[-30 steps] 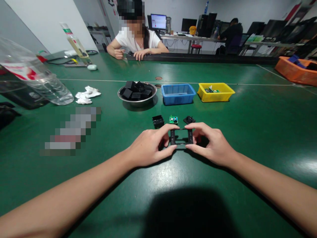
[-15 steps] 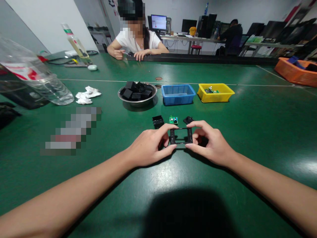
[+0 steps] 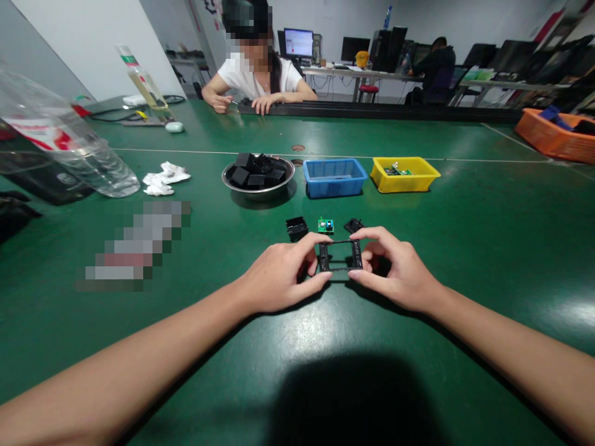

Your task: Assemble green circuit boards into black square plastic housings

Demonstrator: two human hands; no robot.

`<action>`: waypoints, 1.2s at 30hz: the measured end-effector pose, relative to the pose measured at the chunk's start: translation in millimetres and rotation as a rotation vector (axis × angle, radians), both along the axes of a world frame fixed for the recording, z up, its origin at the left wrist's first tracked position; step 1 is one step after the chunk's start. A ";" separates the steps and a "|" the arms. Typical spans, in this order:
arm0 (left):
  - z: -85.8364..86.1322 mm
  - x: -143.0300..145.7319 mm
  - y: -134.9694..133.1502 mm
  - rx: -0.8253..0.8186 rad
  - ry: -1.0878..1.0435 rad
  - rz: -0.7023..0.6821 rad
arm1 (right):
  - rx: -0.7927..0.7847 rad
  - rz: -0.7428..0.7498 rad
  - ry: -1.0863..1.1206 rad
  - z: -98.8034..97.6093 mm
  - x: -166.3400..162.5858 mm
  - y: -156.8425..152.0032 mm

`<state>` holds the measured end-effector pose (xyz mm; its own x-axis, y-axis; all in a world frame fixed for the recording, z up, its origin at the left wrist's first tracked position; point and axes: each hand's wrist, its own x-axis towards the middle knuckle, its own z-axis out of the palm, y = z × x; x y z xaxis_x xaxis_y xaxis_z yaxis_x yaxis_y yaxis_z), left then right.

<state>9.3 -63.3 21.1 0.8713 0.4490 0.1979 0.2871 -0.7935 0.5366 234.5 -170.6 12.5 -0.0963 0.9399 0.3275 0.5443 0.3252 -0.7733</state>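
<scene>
A black rectangular plastic frame (image 3: 357, 255) with an open middle is held just above the table between both hands. My left hand (image 3: 283, 272) pinches its left end between thumb and index finger. At the right end, my right hand (image 3: 395, 266) grips it the same way. Just beyond lie a black plastic housing (image 3: 296, 228), a small green circuit board (image 3: 326, 225) and a flat black part (image 3: 354, 225), the last one close to my right fingertips.
Across the green table (image 3: 209, 378) stand a metal bowl (image 3: 258, 194) of black boxes, a blue bin (image 3: 334, 179) and a yellow bin (image 3: 406, 181) with circuit boards. A large bottle (image 3: 102, 164) and crumpled tissue (image 3: 162, 179) lie left. Another person (image 3: 260, 80) sits opposite.
The black frame tilts very slightly in my fingers; both hands keep their grip and place. The person opposite shifts a hand a little.
</scene>
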 end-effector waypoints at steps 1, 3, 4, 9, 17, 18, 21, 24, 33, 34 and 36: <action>0.0 0.0 0.0 -0.001 0.001 0.001 | -0.002 0.000 0.003 -0.1 -0.1 -0.1; 0.0 0.0 0.0 -0.002 0.006 0.002 | -0.009 0.000 0.007 -0.2 -0.2 -0.3; 0.0 0.0 0.1 -0.002 0.006 -0.001 | -0.011 -0.001 0.010 -0.3 -0.2 -0.4; -0.5 -0.3 1.1 0.001 0.001 0.000 | -0.017 -0.001 0.020 -0.3 -0.1 -0.4; -2.9 -0.5 3.7 0.000 0.005 -0.015 | -0.039 0.004 0.024 2.3 -0.7 -0.9; -2.5 -0.4 3.5 -0.002 0.007 -0.016 | -0.041 0.003 0.022 2.5 -0.6 -0.9; -0.9 -0.3 2.3 -0.006 0.012 -0.011 | -0.042 0.003 0.016 2.6 -0.3 -0.8; 0.0 -0.1 1.7 -0.006 0.015 -0.007 | -0.041 0.008 0.014 2.0 0.2 -0.6; -4.1 -1.0 3.5 0.025 -0.009 -0.027 | -0.057 0.012 0.015 2.1 0.4 -0.9; -4.1 -1.2 3.5 0.024 -0.007 -0.028 | -0.060 0.013 0.015 2.1 0.4 -0.8; -3.7 -1.4 3.7 0.019 0.003 -0.028 | -0.065 0.009 0.013 2.2 0.3 -0.7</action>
